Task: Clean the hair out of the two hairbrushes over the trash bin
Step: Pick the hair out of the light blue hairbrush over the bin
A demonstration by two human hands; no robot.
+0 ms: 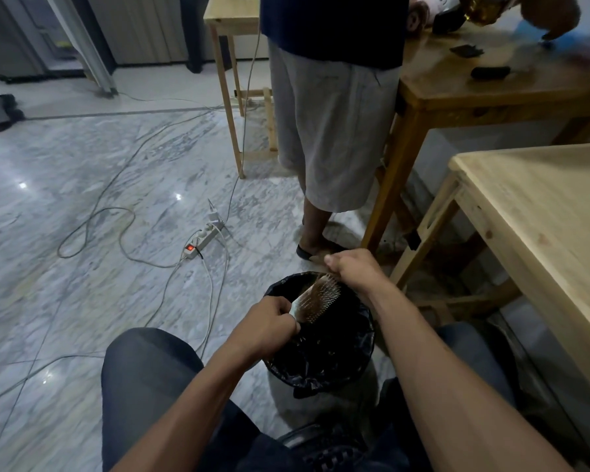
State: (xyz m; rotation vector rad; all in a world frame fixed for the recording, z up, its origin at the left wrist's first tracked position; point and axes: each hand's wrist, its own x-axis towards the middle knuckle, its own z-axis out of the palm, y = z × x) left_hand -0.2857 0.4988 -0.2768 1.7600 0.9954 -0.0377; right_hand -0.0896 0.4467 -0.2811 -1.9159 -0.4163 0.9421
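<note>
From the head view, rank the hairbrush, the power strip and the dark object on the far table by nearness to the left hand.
1. hairbrush: gripped by the left hand, over the bin.
2. power strip: on the floor, ahead-left.
3. dark object: on the far table, upper right.

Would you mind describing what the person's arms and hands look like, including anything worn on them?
Both forearms are bare, with no sleeves in view. The left hand and right hand wear no gloves, and no rings, watch or bracelets are visible on either.
</note>
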